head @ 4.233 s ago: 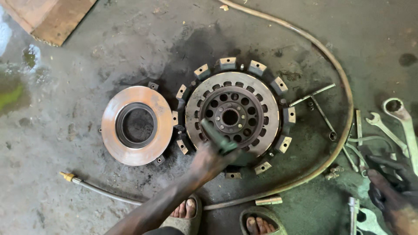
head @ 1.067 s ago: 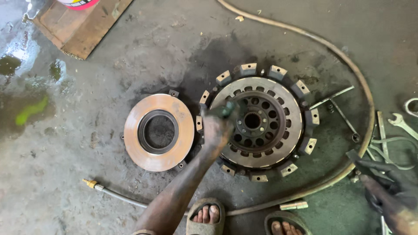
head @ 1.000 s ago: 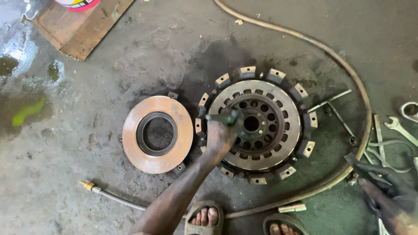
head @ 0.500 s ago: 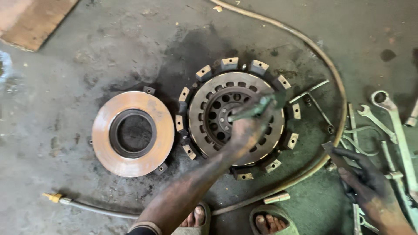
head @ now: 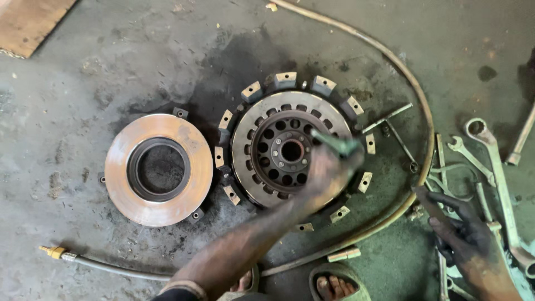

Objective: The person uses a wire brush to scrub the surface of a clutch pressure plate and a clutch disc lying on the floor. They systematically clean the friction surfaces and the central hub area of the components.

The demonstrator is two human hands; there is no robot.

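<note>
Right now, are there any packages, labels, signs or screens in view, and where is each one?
None in view.
Nearest to one: flat brown board, top left corner on the floor, plain, no label visible.
The clutch disc, rusty ring and wrenches show no readable tags.

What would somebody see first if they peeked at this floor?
Probably the big round clutch disc in the middle of the oily floor, ringed by small tan blocks. The left hand is over its right side, holding a dark green tool. To the left lies a rusty flat ring plate, and the right hand reaches among wrenches at the right edge.
</note>
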